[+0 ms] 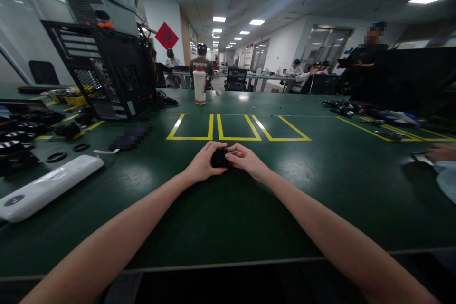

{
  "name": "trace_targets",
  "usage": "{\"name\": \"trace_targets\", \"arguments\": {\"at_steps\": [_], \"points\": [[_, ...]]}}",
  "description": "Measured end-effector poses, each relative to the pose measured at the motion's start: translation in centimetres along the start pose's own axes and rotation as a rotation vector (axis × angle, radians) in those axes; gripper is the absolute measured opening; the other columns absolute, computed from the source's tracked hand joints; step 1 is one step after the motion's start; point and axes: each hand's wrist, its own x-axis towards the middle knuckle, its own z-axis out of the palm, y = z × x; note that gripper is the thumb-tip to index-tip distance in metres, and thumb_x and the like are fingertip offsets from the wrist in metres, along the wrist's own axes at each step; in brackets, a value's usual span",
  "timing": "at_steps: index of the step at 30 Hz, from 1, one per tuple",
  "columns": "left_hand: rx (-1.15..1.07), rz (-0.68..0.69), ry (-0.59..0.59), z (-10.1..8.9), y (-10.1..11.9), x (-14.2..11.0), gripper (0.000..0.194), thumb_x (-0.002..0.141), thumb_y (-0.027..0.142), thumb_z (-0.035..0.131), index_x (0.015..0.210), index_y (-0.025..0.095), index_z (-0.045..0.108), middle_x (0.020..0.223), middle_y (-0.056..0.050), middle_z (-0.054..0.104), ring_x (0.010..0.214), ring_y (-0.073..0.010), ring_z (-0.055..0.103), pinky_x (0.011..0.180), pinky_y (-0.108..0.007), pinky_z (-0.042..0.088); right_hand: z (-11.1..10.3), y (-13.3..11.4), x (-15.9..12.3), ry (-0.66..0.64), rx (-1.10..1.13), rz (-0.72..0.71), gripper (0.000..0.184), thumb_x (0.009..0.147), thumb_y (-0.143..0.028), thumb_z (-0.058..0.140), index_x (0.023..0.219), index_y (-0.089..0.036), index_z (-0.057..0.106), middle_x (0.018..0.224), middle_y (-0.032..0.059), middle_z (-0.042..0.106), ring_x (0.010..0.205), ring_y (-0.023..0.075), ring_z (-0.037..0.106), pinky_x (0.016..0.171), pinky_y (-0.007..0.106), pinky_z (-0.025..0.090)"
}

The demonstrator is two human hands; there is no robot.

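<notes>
My left hand [207, 163] curves its thumb and fingers around a small black object [218, 157] just above or on the green table [228, 218]. From the other side my right hand [245, 157] grips the same object with its fingertips. The object looks short and rounded, and its kind cannot be made out. Fingers of both hands cover part of it. Beyond my hands, yellow tape outlines [238, 139] mark the tabletop.
To the left lie a long white device [53, 185], black rings [57, 157] and a black computer case [117, 71]. A white cup [200, 86] stands at the far edge. Cables [342, 104] lie to the right, where another person's hand [441, 153] reaches in. Other people sit and stand farther back.
</notes>
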Motion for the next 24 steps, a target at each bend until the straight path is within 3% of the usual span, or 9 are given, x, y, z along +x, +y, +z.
{"name": "trace_targets", "arguments": {"at_steps": [8,15,20,24], "points": [[-0.005,-0.014,-0.004,0.13,-0.16,0.08,0.061,0.062,0.023,0.067,0.115,0.025,0.039,0.111,-0.004,0.045,0.101,-0.0207,0.047,0.087,-0.038,0.042,0.26,-0.13,0.31,0.064,0.019,0.098,0.029,0.067,-0.030,0.063,0.091,-0.017,0.054,0.094,0.0055,0.056,0.087,0.0156,0.056,0.083,0.036,0.045],[0.003,0.016,0.021,0.20,-0.20,0.10,0.060,0.062,0.023,0.067,0.115,0.023,0.039,0.108,-0.004,0.046,0.101,-0.0198,0.047,0.088,-0.035,0.041,-0.03,-0.36,-0.43,-0.003,-0.031,0.011,0.036,0.062,-0.023,0.067,0.093,-0.022,0.050,0.092,0.0024,0.056,0.088,0.0161,0.056,0.080,0.038,0.046],[0.005,0.018,0.025,0.32,-0.35,0.09,0.061,0.061,0.023,0.068,0.115,0.024,0.039,0.109,-0.004,0.045,0.102,-0.0201,0.047,0.089,-0.037,0.040,0.32,-0.28,-0.08,0.050,0.000,0.011,0.025,0.067,-0.030,0.062,0.087,-0.021,0.051,0.087,0.0019,0.056,0.086,0.0153,0.056,0.078,0.036,0.046],[0.003,0.006,0.026,0.37,-0.36,0.10,0.061,0.061,0.023,0.068,0.115,0.024,0.039,0.110,-0.004,0.045,0.102,-0.0203,0.047,0.089,-0.037,0.040,0.31,-0.12,0.26,0.076,-0.027,-0.004,0.028,0.066,-0.028,0.063,0.090,-0.020,0.052,0.093,0.0034,0.055,0.090,0.0166,0.054,0.080,0.037,0.045]]}}
